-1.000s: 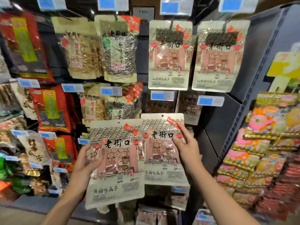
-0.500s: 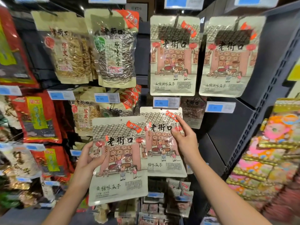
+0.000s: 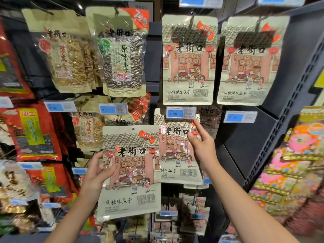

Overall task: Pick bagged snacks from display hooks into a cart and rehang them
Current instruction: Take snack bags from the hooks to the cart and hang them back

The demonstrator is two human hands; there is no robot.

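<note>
My left hand (image 3: 97, 174) grips the left edge of a beige sunflower-seed bag (image 3: 130, 172) with a pink shopfront drawing, held upright in front of the display. Just behind and to its right a matching bag (image 3: 177, 151) is up against the middle-row hook, its top tucked under a blue price tag (image 3: 180, 112). My right hand (image 3: 201, 148) pinches this bag's right edge, index finger pointing up toward the tag. Whether the bag hangs on the hook cannot be seen. No cart is in view.
Two similar beige bags (image 3: 189, 60) (image 3: 252, 60) hang on the top row. Clear seed bags (image 3: 121, 51) and red bags (image 3: 33, 134) hang to the left. A dark shelf panel (image 3: 249, 146) and colourful snack packs (image 3: 294, 163) stand at right. Small packets (image 3: 191, 214) hang below.
Both hands have risen with their bags. The right-hand bag's top has gone up under the blue price tag, and the left-hand bag has lifted and come closer to the camera.
</note>
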